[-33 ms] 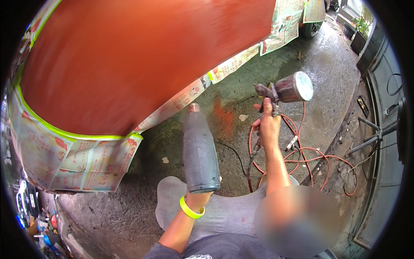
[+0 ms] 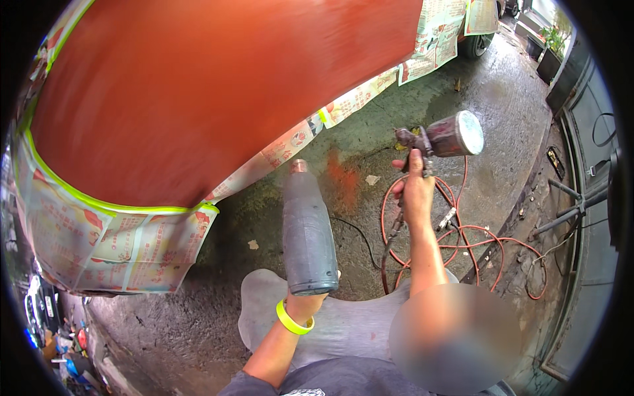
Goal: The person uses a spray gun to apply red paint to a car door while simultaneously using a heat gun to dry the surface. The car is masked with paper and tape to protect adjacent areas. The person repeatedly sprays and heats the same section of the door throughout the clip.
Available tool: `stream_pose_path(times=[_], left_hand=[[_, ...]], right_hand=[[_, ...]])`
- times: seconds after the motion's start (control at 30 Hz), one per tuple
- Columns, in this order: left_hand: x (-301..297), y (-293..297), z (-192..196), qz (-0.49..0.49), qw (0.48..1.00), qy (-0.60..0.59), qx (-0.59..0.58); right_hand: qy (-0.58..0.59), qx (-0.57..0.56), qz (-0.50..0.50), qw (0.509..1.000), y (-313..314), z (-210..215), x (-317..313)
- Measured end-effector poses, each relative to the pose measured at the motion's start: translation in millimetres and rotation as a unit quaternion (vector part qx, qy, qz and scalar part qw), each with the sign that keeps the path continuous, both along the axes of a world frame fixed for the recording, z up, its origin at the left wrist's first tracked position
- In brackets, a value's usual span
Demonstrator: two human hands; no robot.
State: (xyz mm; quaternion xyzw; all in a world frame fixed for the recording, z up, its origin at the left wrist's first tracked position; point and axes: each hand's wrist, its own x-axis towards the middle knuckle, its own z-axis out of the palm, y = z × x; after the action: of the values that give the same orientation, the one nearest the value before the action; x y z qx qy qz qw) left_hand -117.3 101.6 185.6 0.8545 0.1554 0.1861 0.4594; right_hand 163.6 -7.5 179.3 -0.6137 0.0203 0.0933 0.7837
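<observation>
Beside red panel point(image 2: 198, 92) | newspaper masking point(image 2: 112, 244), yellow-green tape point(image 2: 99, 204) | hands: heat gun point(image 2: 307, 231), spray gun point(image 2: 442, 138)

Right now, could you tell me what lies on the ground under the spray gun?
Below the spray gun in the right hand, a red hose coils on wet concrete. The forearm hides part of it.

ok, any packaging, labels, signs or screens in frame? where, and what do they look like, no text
No packages, signs or screens.
Newspaper masking sheets: taped below the orange-red car panel, lower left; pale printed pages with red marks, edged in yellow-green tape.
More newspaper masking: along the panel's right edge, upper right; same pale, red-printed look.
Heat gun in left hand, spray gun in right hand: no label readable.
</observation>
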Motion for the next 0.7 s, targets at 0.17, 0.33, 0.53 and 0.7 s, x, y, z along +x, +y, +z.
stream_pose_path(times=[0.17,0.33,0.53,0.7], left_hand=[[-6.5,-7.2,-10.1,0.009,1.0,0.005,0.025],[-6.5,-6.7,-7.3,0.01,0.999,0.009,-0.035],[4.7,-4.6,-3.6,0.004,0.998,-0.028,-0.052],[21.0,-2.6,-7.4,0.046,0.994,-0.052,-0.081]], right_hand=[[0.013,0.008,-0.031,0.999,-15.7,3.3,9.3],[0.022,0.019,-0.027,0.999,-16.6,5.4,8.3],[0.023,0.024,-0.011,0.999,-16.2,5.1,6.6],[0.028,-0.001,0.007,1.0,-13.6,3.8,4.8]])
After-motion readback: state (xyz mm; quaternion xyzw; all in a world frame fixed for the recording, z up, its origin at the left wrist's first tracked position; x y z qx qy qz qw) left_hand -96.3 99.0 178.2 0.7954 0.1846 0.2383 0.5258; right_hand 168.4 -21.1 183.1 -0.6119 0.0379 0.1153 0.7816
